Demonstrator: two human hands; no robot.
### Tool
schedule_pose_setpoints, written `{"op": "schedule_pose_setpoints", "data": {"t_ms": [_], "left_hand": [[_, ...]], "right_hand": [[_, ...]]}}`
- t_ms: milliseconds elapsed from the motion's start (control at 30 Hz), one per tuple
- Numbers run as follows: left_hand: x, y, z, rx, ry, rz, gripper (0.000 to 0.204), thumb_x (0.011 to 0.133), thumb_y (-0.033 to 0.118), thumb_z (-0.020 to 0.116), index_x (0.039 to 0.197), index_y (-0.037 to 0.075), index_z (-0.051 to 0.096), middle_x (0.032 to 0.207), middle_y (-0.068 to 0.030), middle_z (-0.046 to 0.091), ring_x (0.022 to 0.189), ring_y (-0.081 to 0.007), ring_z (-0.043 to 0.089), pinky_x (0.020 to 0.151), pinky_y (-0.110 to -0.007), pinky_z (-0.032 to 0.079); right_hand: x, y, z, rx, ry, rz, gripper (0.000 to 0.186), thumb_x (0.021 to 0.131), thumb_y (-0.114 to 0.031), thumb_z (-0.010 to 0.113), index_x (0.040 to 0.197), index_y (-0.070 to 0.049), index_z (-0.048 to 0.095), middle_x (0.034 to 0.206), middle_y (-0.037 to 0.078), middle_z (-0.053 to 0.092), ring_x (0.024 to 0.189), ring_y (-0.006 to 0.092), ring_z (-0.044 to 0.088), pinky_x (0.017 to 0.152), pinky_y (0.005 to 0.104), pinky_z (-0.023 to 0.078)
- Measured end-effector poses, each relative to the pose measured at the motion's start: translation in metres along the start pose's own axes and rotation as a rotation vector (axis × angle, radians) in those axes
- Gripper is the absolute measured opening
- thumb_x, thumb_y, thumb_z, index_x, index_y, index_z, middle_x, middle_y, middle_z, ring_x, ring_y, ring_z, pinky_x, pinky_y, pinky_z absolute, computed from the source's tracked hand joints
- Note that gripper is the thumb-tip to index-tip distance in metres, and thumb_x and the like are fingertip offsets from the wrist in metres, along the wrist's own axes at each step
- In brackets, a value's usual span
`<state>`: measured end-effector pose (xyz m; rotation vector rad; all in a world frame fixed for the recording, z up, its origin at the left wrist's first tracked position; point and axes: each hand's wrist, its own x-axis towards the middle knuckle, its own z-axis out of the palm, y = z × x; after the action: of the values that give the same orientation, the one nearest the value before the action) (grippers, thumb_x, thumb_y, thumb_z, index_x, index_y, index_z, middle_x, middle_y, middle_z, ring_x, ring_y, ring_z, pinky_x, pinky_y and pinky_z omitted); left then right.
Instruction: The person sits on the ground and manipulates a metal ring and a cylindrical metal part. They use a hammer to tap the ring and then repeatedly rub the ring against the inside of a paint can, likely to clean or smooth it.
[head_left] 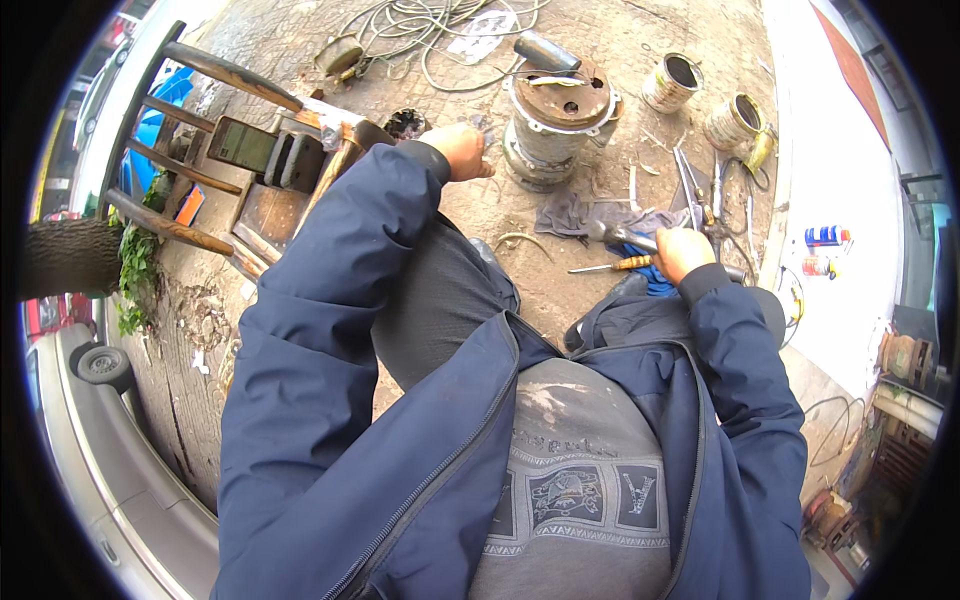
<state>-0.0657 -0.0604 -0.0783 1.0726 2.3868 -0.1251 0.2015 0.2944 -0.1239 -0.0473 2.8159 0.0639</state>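
Note:
My right hand [683, 255] is closed round the handle of a hammer [610, 234], its head pointing left. A screwdriver-like tool [622, 264] with a yellow-brown handle lies just below the hammer, its handle end by my fingers; I cannot tell if they touch it. My left hand [460, 151] is curled shut, reaching forward beside a round metal housing [548, 140]. Something small and clear shows at its knuckles, but what the fingers hold is hidden. On the housing's rusty, holed top plate [565, 98] lies a dark cylinder [547, 52].
Two open metal cylinders [672, 83] [734, 122] stand at the far right. Grey rag [570, 214] and several tools lie before my right hand. A wooden chair frame [190, 190] with a black-cased device [242, 146] is at left. Coiled cable [430, 25] lies at the back.

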Motion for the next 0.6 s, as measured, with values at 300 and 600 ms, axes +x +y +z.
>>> {"op": "schedule_pose_setpoints", "data": {"t_ms": [300,600], "left_hand": [[-0.003,-0.08,-0.06,0.082,0.107,-0.189,0.068,0.098,0.055,0.073,0.129,-0.006,0.071,0.116,-0.0285,0.076,0.107,-0.0415,0.074,0.093,-0.046,0.059],[0.023,-0.293,-0.144,0.209,0.465,-0.433,0.07,0.095,0.062,0.073,0.098,-0.008,0.078,0.098,-0.0297,0.077,0.091,-0.0431,0.077,0.084,-0.048,0.06]], "right_hand": [[0.023,0.054,0.075,-0.025,-0.119,0.178,0.023,0.084,-0.02,0.081,0.1,-0.004,0.079,0.101,0.02,0.079,0.098,0.0385,0.077,0.088,0.0486,0.062],[0.084,0.089,0.078,-0.041,-0.106,0.093,0.017,0.093,-0.017,0.065,0.097,-0.003,0.072,0.091,0.021,0.075,0.085,0.0404,0.076,0.078,0.0516,0.062]]}}
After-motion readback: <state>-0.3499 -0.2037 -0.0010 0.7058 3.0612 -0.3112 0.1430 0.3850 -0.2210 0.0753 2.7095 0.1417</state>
